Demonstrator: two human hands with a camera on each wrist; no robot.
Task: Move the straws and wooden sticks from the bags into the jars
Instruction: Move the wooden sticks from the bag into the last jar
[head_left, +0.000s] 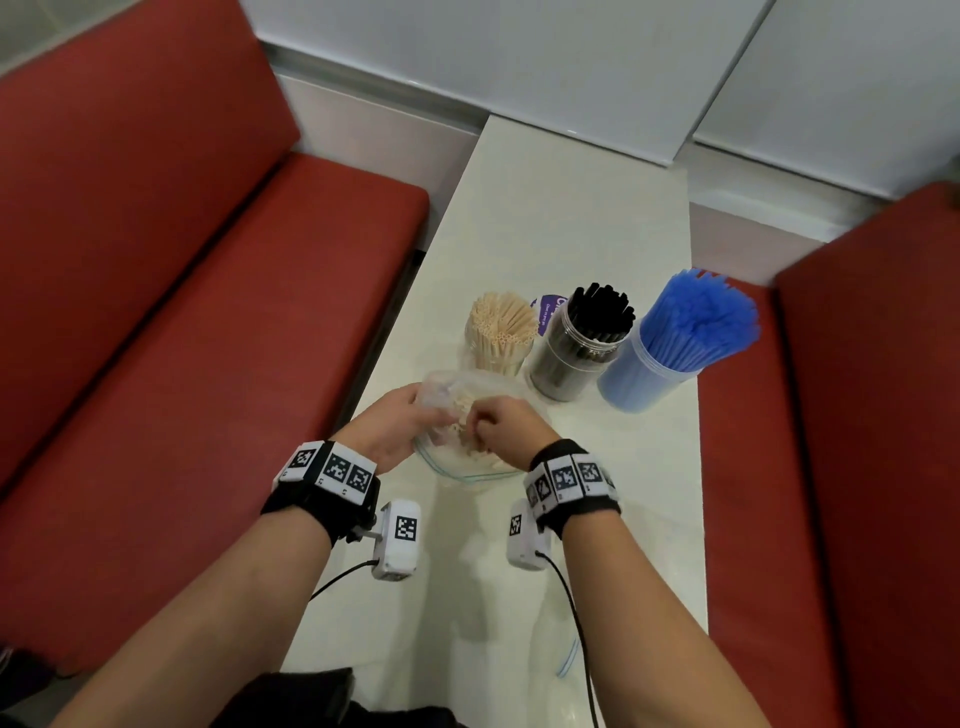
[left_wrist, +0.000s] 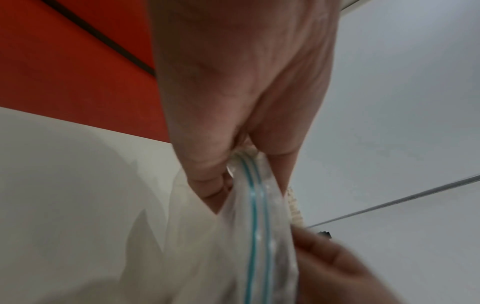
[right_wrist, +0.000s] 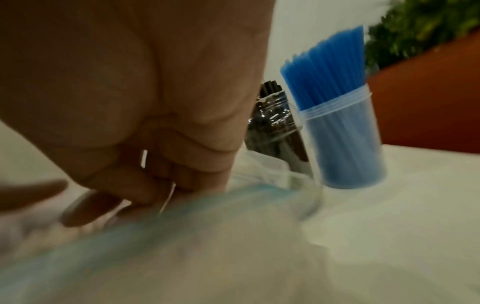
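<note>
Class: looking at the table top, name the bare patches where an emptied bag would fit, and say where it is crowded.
Bare: the far table beyond the three jars; also the strip between the forearms. Crowded: around the zip bag, gripped by the left hand and right hand.

Little can be read. A purple label (head_left: 546, 310) lies beyond the hands, between the jar of pale straws (head_left: 501, 332) and the jar of black straws (head_left: 581, 345); it bears white lettering, a large "C" at its edge and a line of small print, too small to make out. The wrist bands (head_left: 332, 467) carry black-and-white square code markers, without letters.
</note>
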